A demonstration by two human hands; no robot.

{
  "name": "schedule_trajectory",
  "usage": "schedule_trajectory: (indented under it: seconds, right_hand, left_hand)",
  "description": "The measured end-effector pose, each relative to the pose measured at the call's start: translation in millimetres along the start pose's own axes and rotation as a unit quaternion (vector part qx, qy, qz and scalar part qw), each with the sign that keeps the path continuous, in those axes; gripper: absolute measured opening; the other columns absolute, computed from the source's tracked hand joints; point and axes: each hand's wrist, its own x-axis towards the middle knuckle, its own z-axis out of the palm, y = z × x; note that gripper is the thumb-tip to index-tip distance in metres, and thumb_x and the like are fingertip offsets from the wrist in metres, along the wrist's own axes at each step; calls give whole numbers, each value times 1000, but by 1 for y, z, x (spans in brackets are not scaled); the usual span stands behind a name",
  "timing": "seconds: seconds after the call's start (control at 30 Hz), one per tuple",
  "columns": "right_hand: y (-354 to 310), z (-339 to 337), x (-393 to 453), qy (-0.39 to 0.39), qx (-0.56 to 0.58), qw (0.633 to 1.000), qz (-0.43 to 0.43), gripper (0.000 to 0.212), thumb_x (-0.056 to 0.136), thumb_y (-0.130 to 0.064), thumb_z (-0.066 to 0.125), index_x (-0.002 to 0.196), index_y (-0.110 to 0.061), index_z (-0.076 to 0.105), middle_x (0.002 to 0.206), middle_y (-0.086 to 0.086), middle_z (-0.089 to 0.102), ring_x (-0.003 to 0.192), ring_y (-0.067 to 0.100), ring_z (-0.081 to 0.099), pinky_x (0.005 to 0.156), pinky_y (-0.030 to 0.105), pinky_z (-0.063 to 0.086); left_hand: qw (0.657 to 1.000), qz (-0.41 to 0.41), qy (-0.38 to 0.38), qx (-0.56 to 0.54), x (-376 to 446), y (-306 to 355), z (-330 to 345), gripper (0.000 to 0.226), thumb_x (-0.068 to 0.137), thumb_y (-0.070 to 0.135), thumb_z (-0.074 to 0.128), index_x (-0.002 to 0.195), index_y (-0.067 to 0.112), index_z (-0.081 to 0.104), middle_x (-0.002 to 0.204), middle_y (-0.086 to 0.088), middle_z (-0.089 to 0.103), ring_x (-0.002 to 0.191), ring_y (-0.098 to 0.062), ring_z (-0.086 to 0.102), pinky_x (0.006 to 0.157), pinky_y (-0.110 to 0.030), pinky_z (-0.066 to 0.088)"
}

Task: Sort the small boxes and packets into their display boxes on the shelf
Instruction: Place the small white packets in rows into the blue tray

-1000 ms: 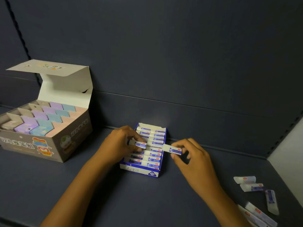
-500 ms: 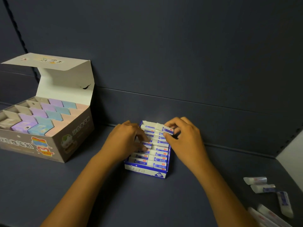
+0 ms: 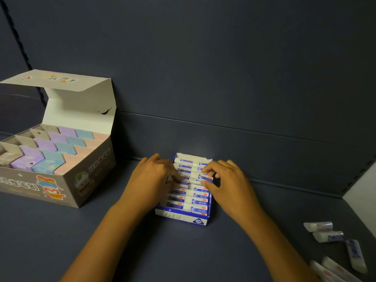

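While both hands press into the blue display box (image 3: 184,217) mid-shelf, right hand (image 3: 225,182) pinches a packet (image 3: 203,177), left hand (image 3: 154,177) spreads rows; tight gap could jam it, popping neighbours.

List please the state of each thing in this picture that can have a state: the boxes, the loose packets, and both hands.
Small blue-and-white cardboard display box: open, nearly full of white packets in rows.
Large grey cardboard display box: lid folded up, pastel boxes inside.
Loose white packets: lying on the shelf at right, not sorted.
Left hand: fingers resting on the packets in the blue box.
Right hand: pinching one white packet at the box's right side.
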Motion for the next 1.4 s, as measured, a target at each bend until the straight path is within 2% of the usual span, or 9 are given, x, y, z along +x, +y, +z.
schedule_trajectory:
  seconds: [0.33, 0.5, 0.63, 0.8, 0.93, 1.03, 1.17, 1.4]
  right_hand:
    - [-10, -5, -5, -39, -58, 997, 16, 28, 84, -43, 66, 107, -28, 58, 123, -6, 55, 111, 10, 52, 87, 23, 50]
    - [-18, -1, -6, -49, -77, 996, 14, 27, 85, -42, 66, 104, -25, 59, 126, -7, 54, 115, 8, 48, 90, 21, 46]
    - [-20, -1, -8, -57, -94, 994, 1, 33, 87, -45, 62, 113, -25, 56, 132, -8, 51, 120, 7, 44, 96, 21, 42]
    - [-20, -8, -10, -29, -71, 997, 4, 28, 87, -46, 62, 108, -28, 59, 123, -10, 55, 115, 6, 46, 94, 21, 44]
    - [-17, -7, -11, -28, -82, 996, 15, 20, 89, -45, 59, 100, -29, 61, 118, -9, 58, 113, 6, 45, 90, 17, 38]
    - [-17, -4, -10, -23, -95, 995, 12, 19, 91, -45, 57, 98, -28, 61, 116, -8, 60, 114, 7, 45, 96, 21, 39]
    - [-17, -4, -9, -25, -97, 995, 9, 20, 91, -45, 56, 98, -26, 62, 116, -8, 61, 113, 8, 46, 97, 22, 41]
    - [-12, -2, -10, -20, -81, 996, 10, 23, 89, -46, 59, 101, -26, 62, 118, -8, 60, 113, 7, 46, 94, 20, 40]
  left_hand:
    - [999, 1, 14, -30, 1, -5, 5, 24, 83, 42, 68, 107, 39, 70, 113, 16, 66, 105, -10, 51, 86, -30, 46]
    - [999, 1, 4, -42, 1, -5, 8, 24, 83, 39, 70, 107, 38, 71, 114, 14, 67, 105, -11, 53, 87, -29, 47]
    - [999, -5, -4, -50, 2, -7, 10, 24, 84, 38, 69, 108, 38, 71, 115, 15, 66, 105, -9, 52, 86, -27, 47]
    - [999, -9, 8, -52, 0, -9, 12, 24, 82, 43, 69, 106, 40, 71, 112, 18, 66, 101, -7, 52, 84, -27, 49]
    - [999, -12, 17, -48, -1, -11, 12, 24, 80, 46, 69, 103, 41, 71, 110, 19, 66, 100, -5, 52, 82, -28, 50]
    - [999, -15, 14, -44, -1, -12, 13, 22, 82, 45, 68, 104, 41, 71, 111, 19, 66, 101, -6, 52, 82, -27, 49]
    - [999, -16, -11, -38, 2, -11, 14, 24, 85, 44, 66, 108, 40, 70, 115, 17, 64, 103, -6, 51, 85, -24, 48]
    - [997, -23, 18, -65, -1, -11, 13, 20, 81, 40, 71, 101, 38, 73, 110, 15, 67, 99, -7, 52, 80, -22, 46]
